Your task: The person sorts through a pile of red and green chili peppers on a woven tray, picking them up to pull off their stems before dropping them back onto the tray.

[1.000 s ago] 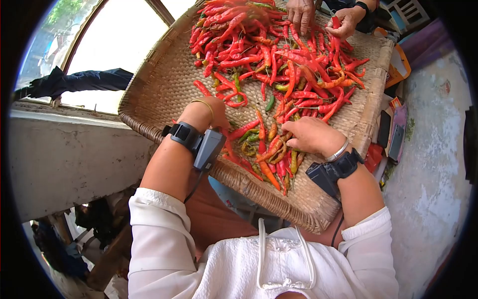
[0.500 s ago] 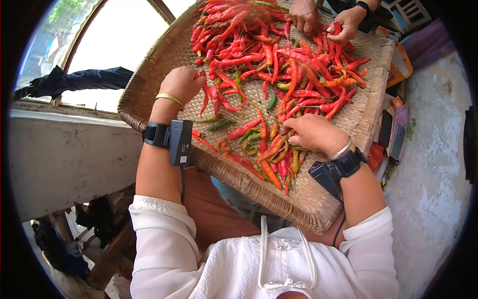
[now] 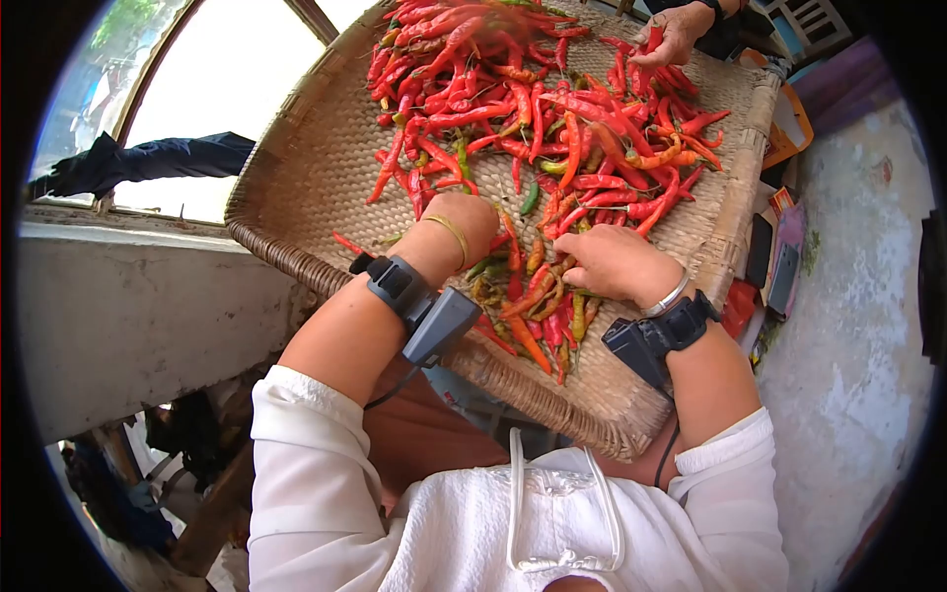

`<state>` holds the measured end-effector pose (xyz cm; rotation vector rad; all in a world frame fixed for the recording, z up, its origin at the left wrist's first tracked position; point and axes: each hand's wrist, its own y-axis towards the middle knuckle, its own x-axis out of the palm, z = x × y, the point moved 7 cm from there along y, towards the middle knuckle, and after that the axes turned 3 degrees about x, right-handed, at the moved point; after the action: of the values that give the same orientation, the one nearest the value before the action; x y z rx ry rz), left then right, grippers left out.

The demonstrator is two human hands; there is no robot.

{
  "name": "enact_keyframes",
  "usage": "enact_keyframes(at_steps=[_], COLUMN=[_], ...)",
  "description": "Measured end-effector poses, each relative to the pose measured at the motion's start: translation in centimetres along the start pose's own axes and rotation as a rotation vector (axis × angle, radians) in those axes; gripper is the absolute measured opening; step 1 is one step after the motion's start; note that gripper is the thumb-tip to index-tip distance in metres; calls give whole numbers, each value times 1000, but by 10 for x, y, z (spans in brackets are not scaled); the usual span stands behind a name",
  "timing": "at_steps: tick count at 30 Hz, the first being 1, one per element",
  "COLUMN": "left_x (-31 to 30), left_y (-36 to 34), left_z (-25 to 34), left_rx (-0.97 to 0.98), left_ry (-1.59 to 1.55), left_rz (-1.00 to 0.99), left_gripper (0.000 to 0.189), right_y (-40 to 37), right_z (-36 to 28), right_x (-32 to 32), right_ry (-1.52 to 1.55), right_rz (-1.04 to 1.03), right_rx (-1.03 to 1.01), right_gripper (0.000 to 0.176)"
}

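A woven basket tray [image 3: 326, 212] slopes across the view, with a large heap of red chili peppers [image 3: 483, 84] on its far half. A smaller pile of red, orange and green chili peppers [image 3: 538, 316] lies nearer me. My left hand [image 3: 462, 229] is over the left side of this small pile, fingers curled down and hidden beneath the hand. On its right side, my right hand [image 3: 617, 261] rests low with bent fingers touching the peppers. What either hand grips is hidden. One short green chili pepper [image 3: 530, 199] lies between the heap and the pile.
Another person's hand [image 3: 676, 35] pinches a red chili pepper at the tray's far right. A dark folded umbrella [image 3: 168, 163] lies along the window sill at left. Phones and other items [image 3: 784, 266] sit beyond the tray's right edge, near a pale wall-like surface [image 3: 858, 296].
My left hand has moved right and toward me, from the big heap to the small pile. My right hand has barely shifted. One of the other person's two hands has left the view.
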<state>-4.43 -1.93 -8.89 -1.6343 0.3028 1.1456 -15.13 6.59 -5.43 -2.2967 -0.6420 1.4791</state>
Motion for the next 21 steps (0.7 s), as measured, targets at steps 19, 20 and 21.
enact_keyframes(at_steps=[19,20,21], left_x=[-69,-62,-55], left_y=[-27,-19,-13], left_z=[-42,-25,-7], left_rx=[-109,46,203], left_ry=[-79,-108,-138], left_rz=[611,576,539], left_gripper=[12,12,12], right_y=[3,3,2], right_z=[14,16,18], right_x=[-10,-12,-13], right_ry=[-38,-46,-48], right_rz=[82,91,87], right_rx=[32,46,50], right_gripper=[34,34,34])
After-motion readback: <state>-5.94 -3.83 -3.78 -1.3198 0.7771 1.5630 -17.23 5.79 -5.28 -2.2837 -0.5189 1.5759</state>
